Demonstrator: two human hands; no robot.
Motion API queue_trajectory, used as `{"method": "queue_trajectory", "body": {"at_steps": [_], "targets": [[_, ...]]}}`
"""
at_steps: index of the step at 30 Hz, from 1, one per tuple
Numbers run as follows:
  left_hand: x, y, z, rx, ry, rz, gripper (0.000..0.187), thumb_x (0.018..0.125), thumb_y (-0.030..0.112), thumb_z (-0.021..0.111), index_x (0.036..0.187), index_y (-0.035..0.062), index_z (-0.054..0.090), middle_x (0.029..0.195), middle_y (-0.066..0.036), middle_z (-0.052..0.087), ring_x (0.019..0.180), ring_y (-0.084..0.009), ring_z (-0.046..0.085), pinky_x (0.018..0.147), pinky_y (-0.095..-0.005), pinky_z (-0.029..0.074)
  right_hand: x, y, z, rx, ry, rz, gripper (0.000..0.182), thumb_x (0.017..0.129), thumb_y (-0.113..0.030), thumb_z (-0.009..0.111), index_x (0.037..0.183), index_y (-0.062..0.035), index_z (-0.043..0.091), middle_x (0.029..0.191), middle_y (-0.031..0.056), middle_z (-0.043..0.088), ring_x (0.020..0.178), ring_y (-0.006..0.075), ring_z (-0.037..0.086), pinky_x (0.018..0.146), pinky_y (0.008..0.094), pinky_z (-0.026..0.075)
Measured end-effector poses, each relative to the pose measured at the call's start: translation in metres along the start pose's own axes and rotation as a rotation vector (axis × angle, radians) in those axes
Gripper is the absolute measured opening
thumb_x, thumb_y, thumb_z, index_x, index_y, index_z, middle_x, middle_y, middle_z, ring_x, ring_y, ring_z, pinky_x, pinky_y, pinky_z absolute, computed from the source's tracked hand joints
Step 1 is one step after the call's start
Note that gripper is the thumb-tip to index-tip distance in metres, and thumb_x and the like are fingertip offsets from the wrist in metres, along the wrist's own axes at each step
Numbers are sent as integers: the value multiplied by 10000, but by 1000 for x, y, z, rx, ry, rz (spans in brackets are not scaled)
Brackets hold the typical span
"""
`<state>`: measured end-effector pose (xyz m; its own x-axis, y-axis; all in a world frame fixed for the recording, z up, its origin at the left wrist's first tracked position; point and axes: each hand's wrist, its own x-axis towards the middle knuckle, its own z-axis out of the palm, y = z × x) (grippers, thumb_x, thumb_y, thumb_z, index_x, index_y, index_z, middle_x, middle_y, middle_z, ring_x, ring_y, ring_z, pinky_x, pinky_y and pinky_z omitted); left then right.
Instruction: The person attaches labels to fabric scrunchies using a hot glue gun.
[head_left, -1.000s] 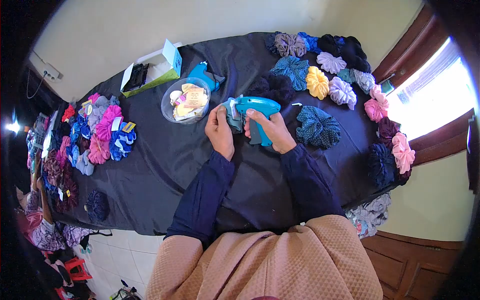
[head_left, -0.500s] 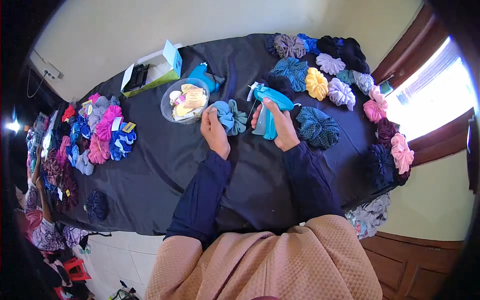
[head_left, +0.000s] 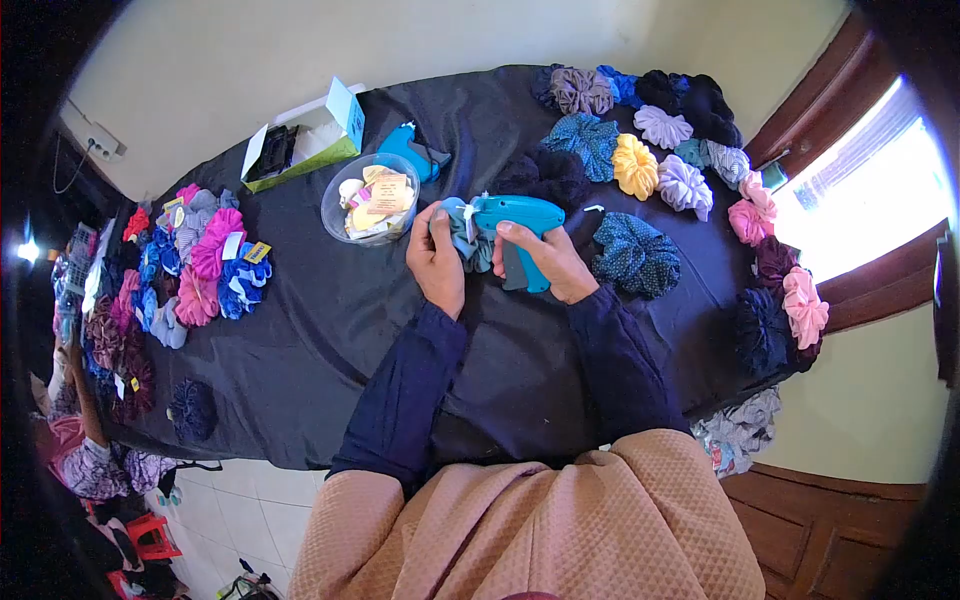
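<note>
In the head view, my left hand [head_left: 437, 268] is closed on a grey-blue scrunchie [head_left: 468, 245], pinching its left side. My right hand [head_left: 553, 262] wraps round the handle of a teal tagging gun [head_left: 520, 213], its thumb lying along the body. The gun's front end meets the top of the scrunchie; whether its needle is in the fabric cannot be seen. Left of my left hand is a clear round tub [head_left: 341, 232] holding paper tags [head_left: 388, 194]. A dark blue dotted scrunchie [head_left: 636, 256] lies just right of my right hand.
A second tagging gun [head_left: 412, 152] and an open box [head_left: 312, 165] lie behind the tub. Tagged scrunchies [head_left: 205, 255] are heaped on the left; several more, including a yellow one [head_left: 634, 166], line the right. Another person's arm [head_left: 85, 390] shows at far left.
The tagging gun has moved left and turned level, its front now at the grey-blue scrunchie. My left hand, holding the scrunchie, has shifted only slightly.
</note>
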<state>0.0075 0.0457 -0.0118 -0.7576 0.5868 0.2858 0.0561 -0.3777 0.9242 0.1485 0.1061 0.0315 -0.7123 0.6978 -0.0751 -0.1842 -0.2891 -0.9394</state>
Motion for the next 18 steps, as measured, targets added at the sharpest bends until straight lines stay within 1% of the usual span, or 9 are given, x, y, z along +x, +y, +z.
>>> {"method": "queue_trajectory", "body": {"at_steps": [6, 9, 15, 18], "targets": [[0, 0, 1, 31, 8, 35, 274, 996, 212, 527, 1111, -17, 624, 960, -45, 647, 863, -102, 575, 777, -250, 459, 0, -1, 0, 24, -16, -33, 240, 918, -252, 650, 1004, -31, 615, 736, 62, 635, 619, 149, 626, 573, 290, 515], [0, 1, 1, 44, 4, 36, 274, 995, 213, 526, 1110, -16, 624, 955, -43, 646, 860, -102, 572, 775, -254, 458, 1, 2, -2, 48, 16, -20, 240, 918, -252, 650, 1006, -32, 613, 736, 63, 634, 617, 149, 625, 570, 292, 515], [-2, 3, 1, 71, -19, 47, 275, 996, 214, 526, 1112, -15, 623, 957, -42, 644, 857, -101, 570, 774, -252, 458, 1, 1, -2, 28, 4, -10, 248, 913, -261, 656, 999, -32, 613, 733, 64, 633, 617, 152, 626, 572, 295, 516], [-2, 4, 2, 24, -24, 34, 275, 998, 216, 524, 1110, -14, 623, 958, -42, 646, 858, -97, 570, 772, -249, 457, 1, 2, -2, 6, 10, -17, 249, 913, -266, 656, 979, -30, 612, 728, 66, 634, 617, 154, 626, 571, 295, 514]]}}
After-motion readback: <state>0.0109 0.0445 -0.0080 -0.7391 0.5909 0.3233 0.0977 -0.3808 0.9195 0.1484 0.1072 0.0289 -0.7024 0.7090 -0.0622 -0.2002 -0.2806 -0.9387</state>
